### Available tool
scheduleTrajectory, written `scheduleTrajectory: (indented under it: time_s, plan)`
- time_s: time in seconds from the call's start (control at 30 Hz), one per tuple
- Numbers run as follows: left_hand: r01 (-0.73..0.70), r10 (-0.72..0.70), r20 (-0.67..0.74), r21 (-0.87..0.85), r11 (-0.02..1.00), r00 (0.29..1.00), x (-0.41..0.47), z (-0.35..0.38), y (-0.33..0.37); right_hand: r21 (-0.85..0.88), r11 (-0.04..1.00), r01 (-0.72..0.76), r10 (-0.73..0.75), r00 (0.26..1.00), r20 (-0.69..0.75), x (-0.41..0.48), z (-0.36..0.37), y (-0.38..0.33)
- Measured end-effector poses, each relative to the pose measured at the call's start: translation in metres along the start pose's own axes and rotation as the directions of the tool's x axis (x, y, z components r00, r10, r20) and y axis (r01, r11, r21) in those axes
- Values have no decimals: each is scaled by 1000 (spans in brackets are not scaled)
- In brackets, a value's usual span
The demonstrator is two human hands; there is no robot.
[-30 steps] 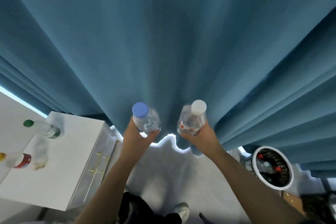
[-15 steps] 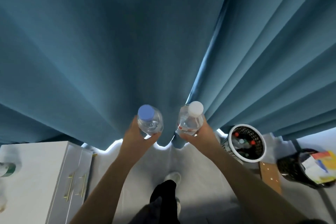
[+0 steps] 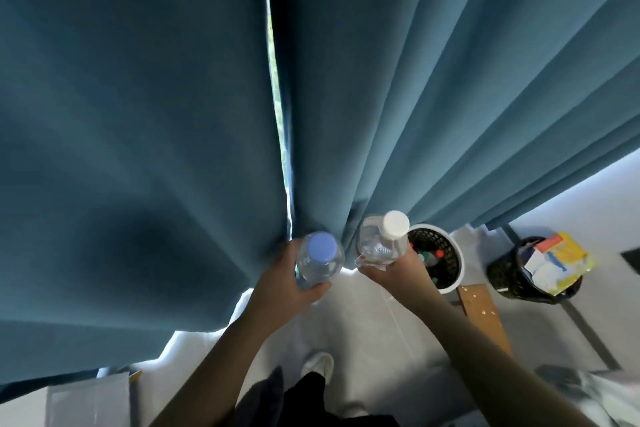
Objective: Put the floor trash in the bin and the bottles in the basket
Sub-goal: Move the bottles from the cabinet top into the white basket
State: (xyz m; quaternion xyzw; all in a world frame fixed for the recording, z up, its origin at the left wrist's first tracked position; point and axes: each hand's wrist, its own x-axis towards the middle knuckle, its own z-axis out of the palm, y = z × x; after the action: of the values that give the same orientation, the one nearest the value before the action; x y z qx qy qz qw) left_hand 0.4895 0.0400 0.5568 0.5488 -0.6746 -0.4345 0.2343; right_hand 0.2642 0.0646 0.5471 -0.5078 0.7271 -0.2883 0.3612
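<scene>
The left hand (image 3: 284, 282) is gripping a clear plastic bottle with a blue cap (image 3: 318, 262). The right hand (image 3: 394, 272) is clasping a clear, white-capped plastic bottle (image 3: 382, 241) just above the white-rimmed black mesh basket (image 3: 458, 255), which seems to be holding bottles already. A careless release is risking a bounce off the rim, or a landing in the nearby black mesh bin (image 3: 502, 274).

Both arms stretch forward, left hand (image 3: 287, 276) and right hand (image 3: 393, 276) curled, gripping
</scene>
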Motion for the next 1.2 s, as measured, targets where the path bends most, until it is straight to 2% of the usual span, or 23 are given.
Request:
scheduleTrajectory:
  time_s: [0.13, 0.23, 0.33, 0.43, 0.53, 0.63, 0.8, 1.07, 1.2]
  plan:
    - [-33, 30, 60, 40, 999, 998, 19, 19, 20, -1, 998, -56, 56, 997, -49, 4, -21, 15]
    - [-44, 43, 40, 35, 998, 998, 30, 39, 31, 9, 998, -65, 65, 996, -57, 8, -40, 27]
    - [-65, 61, 43, 93, 994, 997, 41, 65, 43, 14, 999, -36, 37, 997, -71, 16, -64, 42]
    - [-25, 21, 64, 61, 998, 998, 53, 98, 58, 28, 1000, -2, 5, 996, -87, 26, -96, 64]
    - [10, -10, 5, 18, 1000, 1000, 62, 141, 76, 5, 1000, 28, -28, 998, -52, 37, -136, 94]
    - [56, -59, -72, -34, 998, 996, 65, 182, 112, -33, 999, -19, 18, 1000, -18, 43, -182, 127]
    - [71, -84, -107, -120, 990, 991, 73, 241, 144, -92, 994, -59, 60, 998, -2, 58, -239, 176]
    - [98, -103, -24, -135, 986, 994, 114, 298, 163, -7, 997, -80, 80, 997, 21, 91, -279, 219]
    - [30, -28, 18, -120, 992, 999, 143, 317, 159, 29, 995, -100, 100, 995, 23, 101, -290, 240]
